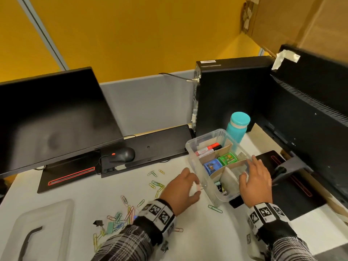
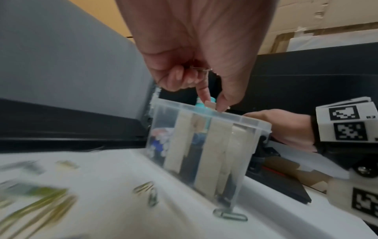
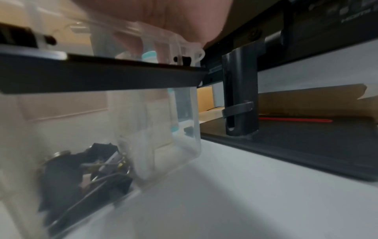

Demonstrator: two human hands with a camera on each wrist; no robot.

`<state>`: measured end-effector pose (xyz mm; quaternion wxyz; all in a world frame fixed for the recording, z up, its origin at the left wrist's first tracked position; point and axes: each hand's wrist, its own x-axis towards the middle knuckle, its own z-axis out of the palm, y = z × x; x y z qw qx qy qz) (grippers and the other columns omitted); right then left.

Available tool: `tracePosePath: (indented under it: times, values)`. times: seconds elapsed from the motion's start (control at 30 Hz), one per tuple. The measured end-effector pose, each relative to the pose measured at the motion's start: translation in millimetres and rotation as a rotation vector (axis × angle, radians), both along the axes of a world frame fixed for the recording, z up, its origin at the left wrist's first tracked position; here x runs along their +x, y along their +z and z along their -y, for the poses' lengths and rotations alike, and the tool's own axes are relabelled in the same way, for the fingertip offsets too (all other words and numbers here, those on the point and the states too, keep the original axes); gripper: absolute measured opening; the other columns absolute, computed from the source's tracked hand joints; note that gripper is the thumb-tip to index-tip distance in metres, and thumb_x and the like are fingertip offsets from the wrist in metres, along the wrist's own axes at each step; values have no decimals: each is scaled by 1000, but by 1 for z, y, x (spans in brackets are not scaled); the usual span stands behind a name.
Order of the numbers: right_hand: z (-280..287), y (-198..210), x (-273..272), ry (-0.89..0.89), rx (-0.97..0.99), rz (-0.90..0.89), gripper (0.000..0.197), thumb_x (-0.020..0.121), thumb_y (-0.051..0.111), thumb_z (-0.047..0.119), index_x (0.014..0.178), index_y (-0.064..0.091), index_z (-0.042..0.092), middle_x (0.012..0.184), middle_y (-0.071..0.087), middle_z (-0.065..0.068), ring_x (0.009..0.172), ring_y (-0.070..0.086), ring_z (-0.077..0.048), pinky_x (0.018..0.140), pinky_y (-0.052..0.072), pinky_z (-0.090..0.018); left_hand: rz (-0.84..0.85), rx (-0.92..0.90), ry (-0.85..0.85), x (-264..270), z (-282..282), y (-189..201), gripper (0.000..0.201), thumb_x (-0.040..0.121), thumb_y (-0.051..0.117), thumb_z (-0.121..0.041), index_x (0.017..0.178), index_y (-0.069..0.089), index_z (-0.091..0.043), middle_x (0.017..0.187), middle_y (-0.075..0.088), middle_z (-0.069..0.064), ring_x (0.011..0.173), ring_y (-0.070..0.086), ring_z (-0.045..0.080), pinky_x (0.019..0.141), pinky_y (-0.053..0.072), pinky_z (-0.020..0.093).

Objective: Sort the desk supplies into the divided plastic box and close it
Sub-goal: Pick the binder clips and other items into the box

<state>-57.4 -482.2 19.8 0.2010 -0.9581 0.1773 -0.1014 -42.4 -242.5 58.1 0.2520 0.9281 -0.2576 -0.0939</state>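
The clear divided box [image 1: 192, 147] stands open on the white desk. It holds markers [image 1: 209, 147], blue [image 1: 212, 165] and green [image 1: 227, 158] tape rolls and binder clips [image 1: 220, 186] in cardboard-walled compartments. My left hand [image 1: 196, 187] hovers at the box's near-left wall and pinches a small wire clip [image 2: 201, 69]. My right hand [image 1: 248, 172] rests with spread fingers on the box's right rim, its thumb over a near compartment. Loose paper clips [image 1: 156, 183] lie scattered on the desk to the left, with one black binder clip [image 1: 98, 222]. The box's lid [image 1: 37, 228] lies at the lower left.
A teal bottle [image 1: 238, 127] stands just behind the box, before a black computer tower [image 1: 229, 95]. A mouse [image 1: 122, 155] sits by a keyboard [image 1: 160, 146] under the left monitor [image 1: 52, 117]. A second monitor's stand [image 1: 282, 170] is close on the right.
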Motion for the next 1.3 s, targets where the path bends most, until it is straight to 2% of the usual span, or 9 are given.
tracePosePath:
  times: [0.17,0.33,0.53,0.77,0.83,0.93,1.0,1.13,1.3]
  values:
    - [0,2,-1,25,-13,13,52,84,32,29,130,50,13,153,28,-9,142,21,-26,118,14,-43,80,88,-125,14,66,20,34,88,55,-19,121,49,-9,125,44,9,104,52,27,84,46,38]
    - [-1,5,-4,36,-16,19,59,80,24,34,127,53,13,153,27,-10,141,21,-28,118,12,-43,25,346,-237,26,103,15,32,88,51,-4,120,54,0,125,52,19,111,54,36,90,44,43]
    - [3,2,-4,68,-11,24,60,80,22,36,129,50,15,154,25,-10,141,20,-28,118,12,-43,-84,210,-289,32,85,18,32,92,49,-9,120,61,-16,125,61,9,111,58,28,94,47,37]
    - [1,9,-10,107,14,93,43,88,47,19,130,46,12,153,24,-11,145,10,-29,119,4,-48,-26,17,42,14,-31,14,26,94,48,-16,108,65,-30,111,63,-11,96,60,5,89,47,24]
    - [-14,14,-17,233,-14,190,42,87,48,20,128,47,13,151,29,-11,144,11,-29,117,3,-45,-90,21,136,1,-68,3,21,93,53,-19,106,65,-30,107,62,-14,90,60,1,87,50,26]
    - [-51,16,-25,543,-27,313,31,85,50,21,116,53,18,134,48,-8,131,37,-30,113,26,-42,-194,97,204,-25,-111,-19,16,91,58,-29,105,63,-34,106,61,-17,89,59,-2,86,52,27]
    - [-80,9,-32,798,-4,315,22,84,49,22,104,59,21,112,59,0,110,50,-20,96,41,-32,-243,170,195,-45,-129,-33,17,88,60,-35,105,62,-36,107,60,-18,90,56,-3,84,51,23]
    - [-128,-24,-52,1209,0,-2,15,85,50,31,96,60,26,92,61,9,87,51,-9,66,52,-27,-318,191,176,-77,-143,-60,30,81,66,-44,110,59,-39,111,56,-22,96,52,-1,81,41,14]
    - [-164,-51,-64,1295,-75,-416,40,86,52,40,121,47,21,121,47,-2,109,47,-23,77,45,-38,-212,210,76,-89,-139,-75,33,84,61,-41,115,60,-29,117,55,-9,107,50,10,90,43,28]
